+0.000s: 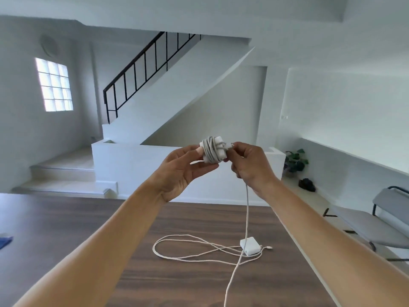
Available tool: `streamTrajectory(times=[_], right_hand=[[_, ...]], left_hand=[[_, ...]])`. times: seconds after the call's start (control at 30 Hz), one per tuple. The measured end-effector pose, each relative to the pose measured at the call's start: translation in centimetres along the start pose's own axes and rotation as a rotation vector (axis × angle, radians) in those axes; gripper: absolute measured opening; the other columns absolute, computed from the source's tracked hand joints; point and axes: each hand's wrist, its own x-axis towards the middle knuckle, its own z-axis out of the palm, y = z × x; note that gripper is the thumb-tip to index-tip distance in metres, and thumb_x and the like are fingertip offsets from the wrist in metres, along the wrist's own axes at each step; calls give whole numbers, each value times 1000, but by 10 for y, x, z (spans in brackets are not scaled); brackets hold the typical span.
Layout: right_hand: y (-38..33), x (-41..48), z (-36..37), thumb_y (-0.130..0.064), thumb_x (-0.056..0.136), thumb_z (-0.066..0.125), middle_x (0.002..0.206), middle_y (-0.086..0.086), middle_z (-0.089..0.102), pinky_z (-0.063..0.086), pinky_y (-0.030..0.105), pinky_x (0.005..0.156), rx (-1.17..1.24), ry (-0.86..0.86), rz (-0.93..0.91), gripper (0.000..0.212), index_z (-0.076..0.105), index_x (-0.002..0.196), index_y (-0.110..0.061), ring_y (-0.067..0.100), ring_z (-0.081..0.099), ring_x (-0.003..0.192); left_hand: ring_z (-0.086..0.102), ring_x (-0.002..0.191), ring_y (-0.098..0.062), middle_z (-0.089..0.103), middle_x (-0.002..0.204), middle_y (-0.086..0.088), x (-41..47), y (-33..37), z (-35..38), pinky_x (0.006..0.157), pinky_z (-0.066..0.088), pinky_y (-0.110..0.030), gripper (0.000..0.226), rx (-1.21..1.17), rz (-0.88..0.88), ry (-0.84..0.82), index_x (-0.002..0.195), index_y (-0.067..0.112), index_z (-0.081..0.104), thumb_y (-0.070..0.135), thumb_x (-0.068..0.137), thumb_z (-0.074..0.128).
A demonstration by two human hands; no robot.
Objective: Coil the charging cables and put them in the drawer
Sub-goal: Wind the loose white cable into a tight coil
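Fingers of the left hand [181, 171] curled up from beneath a small white charger brick wrapped in many turns of pale grey cable [212, 151]. The thumb pressed its near-left face and the palm was turned upward, so this wrapped charger brick was gripped in the air, well above the table. The right hand [247, 167] sat just beside it on the right, back toward the camera, its fingers bent tightly and its fingertips pinching the cable where it left the wraps. From under the right hand a free length of white braided cable [247, 209] hung straight down to a long dark wood-grain table [88, 229]. There it met the left side of a second white square charger brick [249, 245] lying flat near the table's right edge, and a strand ran on toward the lower edge of the frame; whether these were one cable could not be told. Loose white cable [218, 248] lay in wide overlapping loops on the table left of that second brick, with a small plug end [269, 247] resting just to the brick's right. A blue object [5, 239] showed at the far left edge. Beyond the table rose a white staircase [177, 89] with a black metal railing, a glass-block window [54, 85] in the left wall, a leafy potted plant [295, 160] and a small black object [306, 185] on a low white ledge, and a grey padded chair [387, 216] with a dark frame at the right.
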Motion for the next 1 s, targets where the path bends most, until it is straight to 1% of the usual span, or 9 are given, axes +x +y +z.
streamTrajectory(times=[0.07, 0.2, 0.3, 0.4, 0.57, 0.73, 0.83, 0.9, 1.0], right_hand=[[4, -4, 12, -29, 92, 60, 58, -12, 61, 35, 24, 49, -137, 29, -58, 29, 66, 66, -19, 12, 43, 47], [1, -15, 36, -28, 93, 59, 68, -6, 68, 35, 13, 47, -315, -9, -155, 24, 73, 77, -16, 5, 47, 47], [-6, -16, 42, -26, 92, 58, 68, 3, 69, 43, 23, 56, -434, -85, -161, 27, 71, 76, -9, 11, 51, 54], [-14, -9, 42, -28, 89, 59, 67, 8, 68, 49, 35, 61, -529, -163, -172, 27, 69, 73, -8, 25, 56, 61], [-40, 8, 33, -31, 87, 63, 73, -1, 71, 52, 32, 66, -673, -202, -301, 18, 73, 79, -19, 18, 64, 68], [-54, 26, 20, -27, 86, 69, 69, -15, 66, 37, 2, 55, -617, -252, -316, 9, 75, 82, -21, -11, 57, 62], [-51, 29, 20, -28, 83, 74, 67, -15, 65, 36, 2, 54, -584, -270, -314, 6, 74, 80, -23, -12, 55, 58], [-49, 29, 20, -28, 80, 76, 67, -14, 66, 37, 3, 54, -550, -274, -308, 7, 74, 80, -22, -9, 54, 55], [-48, 31, 18, -30, 80, 76, 70, -6, 70, 38, 7, 55, -448, -320, -267, 9, 76, 81, -21, -3, 52, 51]], left_hand=[[59, 121, -38, 55, 134, -30, -2, 3, -4, 102, 50, -41, 43, 6, 11, 77, 133, -15, 46, 13, 101, 48], [64, 114, -36, 63, 124, -27, -6, 14, -14, 99, 52, -39, 39, 126, 52, 223, 126, -14, 53, 14, 99, 53], [71, 91, -26, 66, 104, -22, -8, 16, -19, 90, 58, -36, 23, 381, 65, 372, 110, -7, 60, 11, 95, 61], [69, 79, -17, 62, 85, -10, -12, 17, -27, 84, 60, -34, 9, 563, 84, 406, 98, 4, 61, 10, 93, 65], [67, 88, -26, 60, 90, -17, -20, 19, -39, 84, 60, -34, 18, 567, 33, 333, 106, -5, 61, 7, 92, 63], [66, 95, -38, 60, 104, -28, -23, 28, -39, 85, 59, -37, 26, 580, 16, 220, 114, -11, 58, 4, 93, 60], [65, 95, -38, 58, 107, -35, -21, 31, -43, 84, 59, -37, 28, 605, -2, 195, 115, -13, 56, 3, 93, 61], [62, 98, -47, 55, 112, -41, -22, 31, -45, 84, 59, -37, 27, 602, -29, 168, 114, -13, 56, 3, 92, 61], [59, 109, -52, 56, 117, -39, -26, 32, -47, 87, 58, -39, 35, 519, -52, 92, 121, -14, 53, 6, 93, 61]])
